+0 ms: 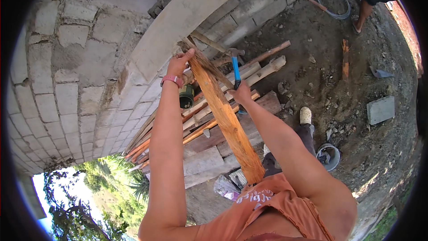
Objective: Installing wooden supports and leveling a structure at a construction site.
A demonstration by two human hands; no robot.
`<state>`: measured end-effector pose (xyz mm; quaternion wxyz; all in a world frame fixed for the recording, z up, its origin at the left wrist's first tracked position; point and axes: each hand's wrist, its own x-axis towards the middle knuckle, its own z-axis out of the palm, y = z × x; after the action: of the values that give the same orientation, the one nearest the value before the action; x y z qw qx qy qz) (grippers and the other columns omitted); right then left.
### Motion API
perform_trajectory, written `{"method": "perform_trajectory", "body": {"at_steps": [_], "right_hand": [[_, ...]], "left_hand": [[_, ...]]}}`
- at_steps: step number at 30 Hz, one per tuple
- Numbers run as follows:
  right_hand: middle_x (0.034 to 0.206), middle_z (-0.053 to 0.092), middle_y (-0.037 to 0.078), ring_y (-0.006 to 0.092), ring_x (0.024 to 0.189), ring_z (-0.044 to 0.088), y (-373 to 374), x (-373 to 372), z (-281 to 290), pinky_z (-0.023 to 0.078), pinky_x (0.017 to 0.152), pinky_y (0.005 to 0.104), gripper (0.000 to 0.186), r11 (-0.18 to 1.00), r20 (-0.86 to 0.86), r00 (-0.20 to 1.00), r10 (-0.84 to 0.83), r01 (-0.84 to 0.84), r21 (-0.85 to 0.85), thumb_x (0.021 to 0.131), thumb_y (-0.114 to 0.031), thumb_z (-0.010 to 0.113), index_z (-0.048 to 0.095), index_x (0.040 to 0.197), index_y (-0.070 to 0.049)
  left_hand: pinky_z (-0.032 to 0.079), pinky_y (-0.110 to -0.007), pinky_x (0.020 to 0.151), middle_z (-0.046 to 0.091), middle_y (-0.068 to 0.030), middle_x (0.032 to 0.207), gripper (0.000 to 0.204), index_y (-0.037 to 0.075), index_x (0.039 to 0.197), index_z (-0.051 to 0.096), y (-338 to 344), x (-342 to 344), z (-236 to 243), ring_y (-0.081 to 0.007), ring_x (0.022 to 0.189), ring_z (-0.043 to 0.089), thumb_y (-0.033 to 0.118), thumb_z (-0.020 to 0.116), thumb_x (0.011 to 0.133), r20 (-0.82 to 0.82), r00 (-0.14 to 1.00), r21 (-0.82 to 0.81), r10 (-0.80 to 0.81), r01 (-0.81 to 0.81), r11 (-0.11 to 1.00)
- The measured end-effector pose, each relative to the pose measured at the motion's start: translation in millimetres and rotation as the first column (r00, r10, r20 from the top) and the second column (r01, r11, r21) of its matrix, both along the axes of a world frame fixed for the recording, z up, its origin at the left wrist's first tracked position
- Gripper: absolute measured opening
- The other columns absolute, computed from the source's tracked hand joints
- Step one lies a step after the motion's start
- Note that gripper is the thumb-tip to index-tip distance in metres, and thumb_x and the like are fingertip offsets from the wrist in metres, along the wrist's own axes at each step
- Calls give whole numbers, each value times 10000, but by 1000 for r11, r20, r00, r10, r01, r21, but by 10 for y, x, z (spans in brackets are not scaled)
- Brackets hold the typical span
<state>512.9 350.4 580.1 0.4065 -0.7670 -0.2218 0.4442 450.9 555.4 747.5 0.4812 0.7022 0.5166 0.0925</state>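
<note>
A long orange-brown wooden plank slants from my body up to the concrete column. My left hand, with a pink wristband, is closed on the plank's far end, thumb on its face; the other fingers are partly hidden. My right hand grips a hammer by its blue and black handle. The hammer's head is up, just right of the plank and apart from it. Beside the far end, a thinner weathered board crosses behind the plank.
Poles and boards lie stacked behind the plank, with a dark green container by the wall. A block wall rises at left. On the dirt are a bucket, a concrete block and coiled tubing. Another person's leg shows far right.
</note>
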Motion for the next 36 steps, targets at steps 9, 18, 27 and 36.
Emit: {"method": "perform_trajectory", "body": {"at_steps": [9,18,27,36], "right_hand": [[810,560,211,355,768,571,-10,-44,-144,447,630,418,569,999,16,999,-28,27,40,696,-305,688,345,1018,15],[838,560,219,361,799,571,-26,-30,-75,442,652,426,559,998,-26,998,-56,56,-9,687,-303,698,355,1002,5],[823,546,173,325,743,560,-56,97,-293,435,642,411,567,999,-27,999,-35,35,2,636,-311,724,401,971,13],[682,528,102,236,640,549,-1026,520,478,431,590,353,280,970,-327,944,52,30,243,708,-211,599,466,837,-1]], "left_hand": [[275,-317,980,430,-222,1232,879,-77,1209,404,-95,-17,96,-287,1178,389,636,519,708,-261,872,91,-415,450,888],[405,-328,823,581,-226,994,608,-74,988,561,-347,316,226,-309,960,546,485,528,751,-415,843,184,-341,445,876],[423,-351,781,589,-241,919,514,-54,896,593,-371,310,100,-342,902,556,432,541,739,-407,874,263,-264,389,883],[421,-367,785,590,-235,911,507,-30,894,605,-237,178,26,-356,900,548,446,534,735,-461,855,320,-238,411,854]]}}
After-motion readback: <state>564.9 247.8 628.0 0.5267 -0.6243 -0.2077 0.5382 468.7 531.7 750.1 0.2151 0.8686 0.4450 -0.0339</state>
